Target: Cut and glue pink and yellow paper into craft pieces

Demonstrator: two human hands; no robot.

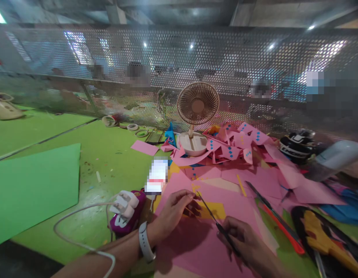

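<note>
My right hand [239,235] is closed round the black handle of a slim, pointed metal tool [209,210], whose tip points up and left. Beside that tip is my left hand [179,206], its thumb and index finger pinched together; what they hold, if anything, is too small to make out. A white band circles the left wrist. Under both hands lie sheets of pink paper [184,247], with a yellow piece [216,210] on top. Small yellow bits [196,187] lie just beyond the left fingertips.
A small fan [197,106] stands behind, next to piled pink cutouts [231,144]. Left are a lit phone [157,175], a purple power block [128,216] with a white cable, and a green sheet [36,189]. An orange-and-black cutter [279,222] and yellow-handled tool [323,239] lie right.
</note>
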